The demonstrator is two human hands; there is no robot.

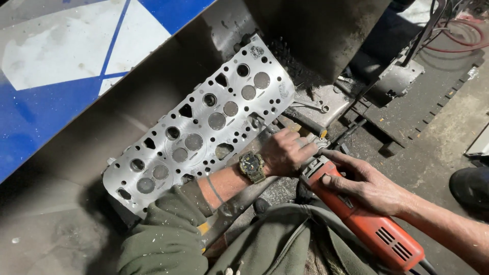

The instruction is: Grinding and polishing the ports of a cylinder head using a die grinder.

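Item: long flat silver-grey metal cylinder head (204,122) with round valve seats and many bolt holes, lying diagonally with its machined face up; all positions below are given relative to it.

Tool: orange-bodied handheld angle grinder (364,219), sitting just off the head's lower right edge. You are wrapping your right hand (367,186) over the grinder's body, fingers curled closed around it. Your left hand (285,153) is closing at the tool's front end, against the head's edge; what exactly it is gripping cannot be told.

Risks, as judged: your left fingers are sitting right at the working end, so a kick or slip could be catching them. The loose olive sleeve (168,234) and wristwatch (252,166) are lying close enough to snag. A tilted tool could be gouging the machined face.

Containers: the steel-walled trough (117,122) is holding the head, with dark swarf and a silver spanner (313,106) lying beyond the head's upper right end.
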